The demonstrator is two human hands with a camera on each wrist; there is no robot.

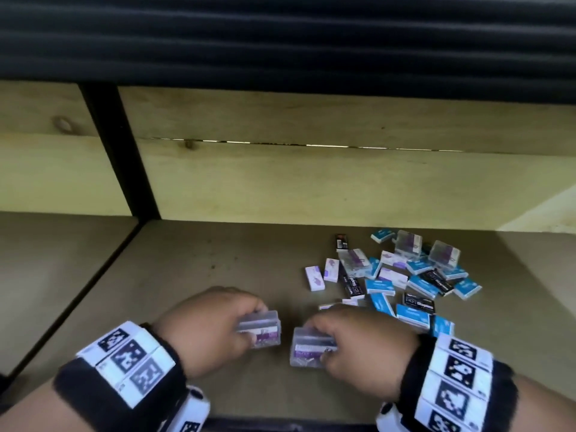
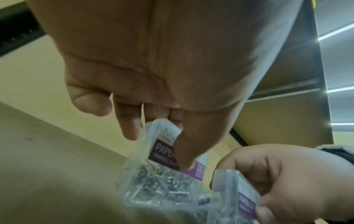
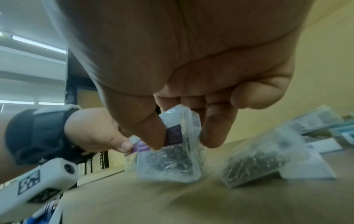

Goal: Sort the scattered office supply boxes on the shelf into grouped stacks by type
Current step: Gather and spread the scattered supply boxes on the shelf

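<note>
Your left hand pinches one clear paper-clip box, your right hand another clear box; both long axes run left-right.

A pale wooden back panel rises behind the shelf, divided by a black post, under dark slats.

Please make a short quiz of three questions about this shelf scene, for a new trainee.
1. True or false: each hand holds a clear paper clip box.
2. The unsorted pile lies on which side of the shelf? A) left B) right C) centre front
3. Fill in: the label on the held boxes is ____ in colour.

Key
1. True: the left hand grips one clear box, the right hand grips another.
2. B: the pile is on the right of the shelf.
3. Purple.
</note>
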